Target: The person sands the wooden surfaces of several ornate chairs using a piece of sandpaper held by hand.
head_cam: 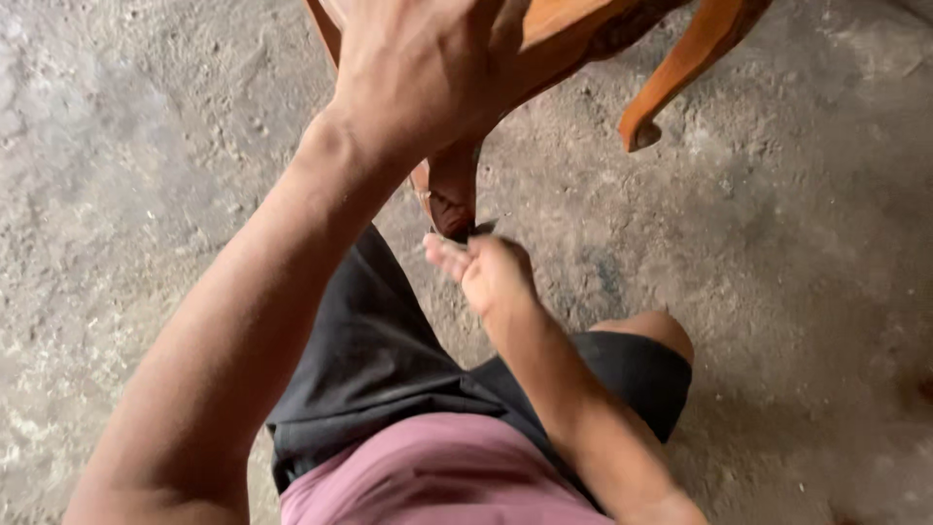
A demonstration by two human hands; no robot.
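The left hand [418,73], at twelve o'clock, is wrapping its fingers over the edge of an orange-brown wooden chair frame [569,34], though the fingertips are hiding behind the wood, so how tightly they are closing cannot be told. The right hand [486,272], near the centre, is reaching with fingers loosely together toward the foot of the nearest chair leg [452,199] without gripping it. Judging from this, keeping the upper grip steady is helping while the lower hand is working over the concrete floor [777,292].
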